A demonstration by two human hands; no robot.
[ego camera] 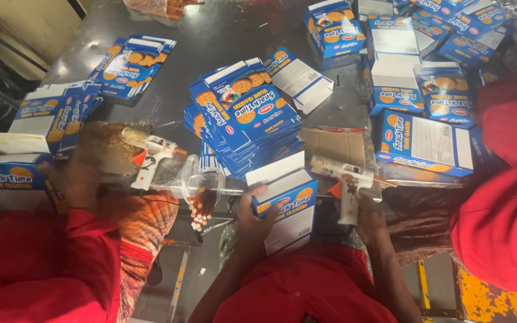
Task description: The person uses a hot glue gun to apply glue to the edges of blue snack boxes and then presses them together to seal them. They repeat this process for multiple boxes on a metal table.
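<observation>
Right below the camera, the person's left hand [257,210] is wrapped around a blue cracker box [287,206], holding it upright at the near edge of the dark table [222,36] with its white top flap open. Their right hand [367,210] is closed round the handle of a white glue gun [347,186], its orange nozzle pointing right, just beside the box. Behind the box sits a tall stack of flat blue cartons [243,122], fanned slightly. A clear bag of glue sticks [201,206] lies just left of the box. Further left, a second glue gun [151,157] rests on the table near a co-worker's blurred hand [76,179], which is beside another box [13,172]. Assembled boxes [426,143] crowd the right side.
</observation>
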